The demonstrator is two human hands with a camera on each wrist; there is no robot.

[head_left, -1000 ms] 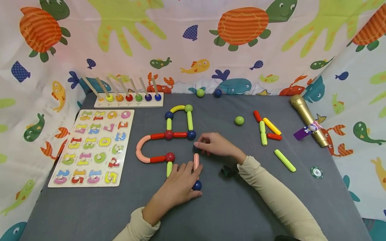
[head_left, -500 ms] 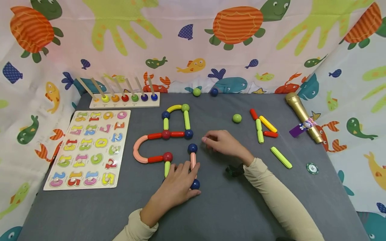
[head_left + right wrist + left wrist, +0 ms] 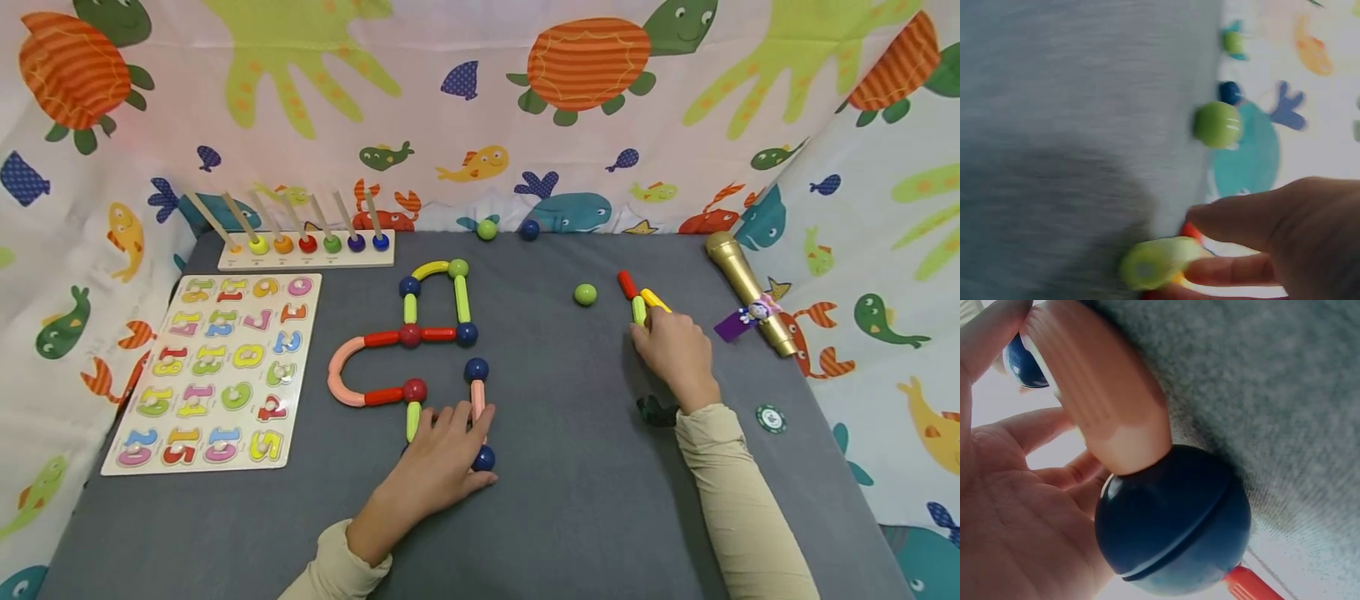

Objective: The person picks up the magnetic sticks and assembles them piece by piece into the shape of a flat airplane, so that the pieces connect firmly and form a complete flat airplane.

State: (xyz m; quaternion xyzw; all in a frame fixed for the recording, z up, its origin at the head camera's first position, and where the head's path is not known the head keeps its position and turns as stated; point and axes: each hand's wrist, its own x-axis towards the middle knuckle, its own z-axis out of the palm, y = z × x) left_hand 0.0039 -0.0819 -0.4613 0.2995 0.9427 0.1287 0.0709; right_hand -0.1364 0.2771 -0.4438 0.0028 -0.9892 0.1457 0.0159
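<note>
My left hand (image 3: 435, 454) rests palm down over the lower part of a figure built from magnetic rods and balls. Its fingers lie across a pink rod (image 3: 477, 393), which joins two dark blue balls, one at its far end and one (image 3: 1172, 519) near the thumb. To the right, my right hand (image 3: 678, 354) reaches over a small cluster of rods. Thumb and finger pinch a light green rod (image 3: 1147, 265), blurred in the right wrist view. A red rod (image 3: 627, 285) and a yellow rod (image 3: 652, 298) show beside it; other rods there are hidden by the hand.
Left of the figure lies a number puzzle board (image 3: 210, 375), with a peg stand (image 3: 307, 260) behind it. A loose green ball (image 3: 586, 294) sits left of the cluster. On the right are a gold microphone (image 3: 750, 292) and a poker chip (image 3: 771, 418).
My right hand has left the dark blue ball at the pink rod's far end and moved right to the rod cluster. The left hand has stayed in place.
</note>
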